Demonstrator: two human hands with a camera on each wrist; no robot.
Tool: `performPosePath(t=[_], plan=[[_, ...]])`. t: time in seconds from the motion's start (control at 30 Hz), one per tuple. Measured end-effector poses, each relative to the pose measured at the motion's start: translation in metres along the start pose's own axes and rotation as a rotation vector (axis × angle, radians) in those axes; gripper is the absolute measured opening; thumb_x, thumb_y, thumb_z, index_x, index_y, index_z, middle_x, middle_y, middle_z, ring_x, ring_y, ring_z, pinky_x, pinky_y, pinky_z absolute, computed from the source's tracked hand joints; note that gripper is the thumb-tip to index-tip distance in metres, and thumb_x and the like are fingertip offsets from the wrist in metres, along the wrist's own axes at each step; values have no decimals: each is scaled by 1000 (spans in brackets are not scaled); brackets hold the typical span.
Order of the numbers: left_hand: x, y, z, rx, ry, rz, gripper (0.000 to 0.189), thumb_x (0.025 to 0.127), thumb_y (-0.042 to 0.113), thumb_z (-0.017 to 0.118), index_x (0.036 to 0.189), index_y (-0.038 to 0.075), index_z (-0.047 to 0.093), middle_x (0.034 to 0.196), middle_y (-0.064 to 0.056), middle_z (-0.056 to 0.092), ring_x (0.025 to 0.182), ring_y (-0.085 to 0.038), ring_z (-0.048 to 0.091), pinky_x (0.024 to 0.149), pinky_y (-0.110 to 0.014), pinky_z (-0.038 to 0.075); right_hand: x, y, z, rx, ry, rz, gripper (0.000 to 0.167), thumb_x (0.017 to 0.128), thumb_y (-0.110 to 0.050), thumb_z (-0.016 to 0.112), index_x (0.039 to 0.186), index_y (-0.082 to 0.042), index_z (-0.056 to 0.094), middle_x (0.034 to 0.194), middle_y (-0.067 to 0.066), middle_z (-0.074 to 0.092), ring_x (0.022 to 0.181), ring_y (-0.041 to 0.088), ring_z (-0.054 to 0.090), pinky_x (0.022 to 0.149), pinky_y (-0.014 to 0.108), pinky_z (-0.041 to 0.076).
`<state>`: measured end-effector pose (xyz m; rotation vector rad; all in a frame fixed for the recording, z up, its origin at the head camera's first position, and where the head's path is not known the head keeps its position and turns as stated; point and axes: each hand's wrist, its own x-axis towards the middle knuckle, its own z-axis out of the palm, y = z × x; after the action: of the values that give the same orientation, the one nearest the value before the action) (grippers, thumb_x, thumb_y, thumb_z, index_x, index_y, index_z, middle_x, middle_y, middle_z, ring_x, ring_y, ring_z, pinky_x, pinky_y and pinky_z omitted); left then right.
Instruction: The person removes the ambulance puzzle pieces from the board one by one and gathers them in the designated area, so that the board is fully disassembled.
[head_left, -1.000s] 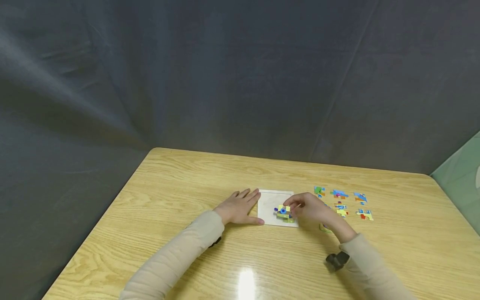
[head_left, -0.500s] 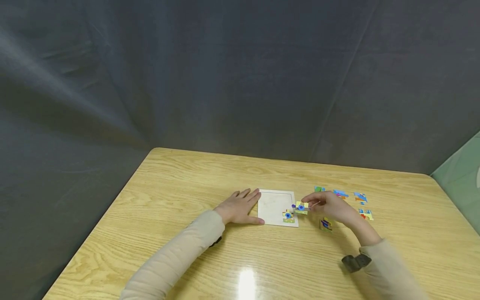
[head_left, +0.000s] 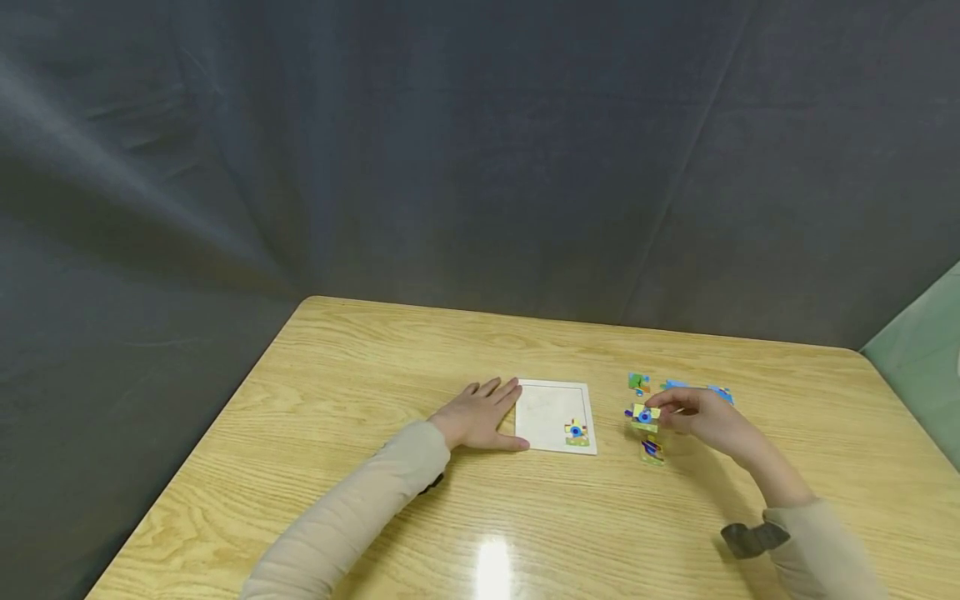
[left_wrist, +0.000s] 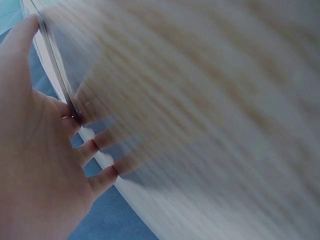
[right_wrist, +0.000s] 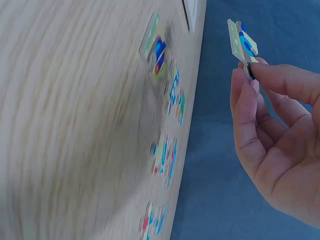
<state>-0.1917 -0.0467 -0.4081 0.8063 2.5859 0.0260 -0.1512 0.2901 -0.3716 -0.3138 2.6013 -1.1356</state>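
Between thumb and fingertips, my right hand (head_left: pixel 701 415) pinches a jigsaw puzzle piece (head_left: pixel 644 416) with yellow, blue and green printing; the right wrist view shows this puzzle piece (right_wrist: pixel 244 42) raised off the tabletop. My left hand (head_left: pixel 480 415) lies with fingers spread at the left edge of a white puzzle tray (head_left: pixel 542 412), its fingertips and thumb along the rim. One yellow, blue and green piece (head_left: pixel 577 432) sits in the tray's near right corner. Just below my right hand in the head view lies a loose piece (head_left: pixel 652 451) with dark blue and green print.
More loose puzzle pieces lie right of the tray, among them a green and blue one (head_left: pixel 639 382) and a blue one (head_left: pixel 722 393); my right hand covers others. The wooden table (head_left: pixel 390 358) ends at a dark curtain (head_left: pixel 465 167) behind.
My right hand has moved right, away from the tray, carrying the pinched puzzle piece from above the tray to over the loose pieces. My left hand has stayed in place.
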Motion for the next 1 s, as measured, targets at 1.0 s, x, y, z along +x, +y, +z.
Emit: performPosePath(t=[1.0], plan=[[2,0,0,-7,2,0,90,89,72,38,156,23,2,163,9,-3,152,-17,3,124,-42,9,-27,56,-23,6,-88,76,32,96,-7,55,119,15,55,102,6,59,81,-8,48,71,21,54]])
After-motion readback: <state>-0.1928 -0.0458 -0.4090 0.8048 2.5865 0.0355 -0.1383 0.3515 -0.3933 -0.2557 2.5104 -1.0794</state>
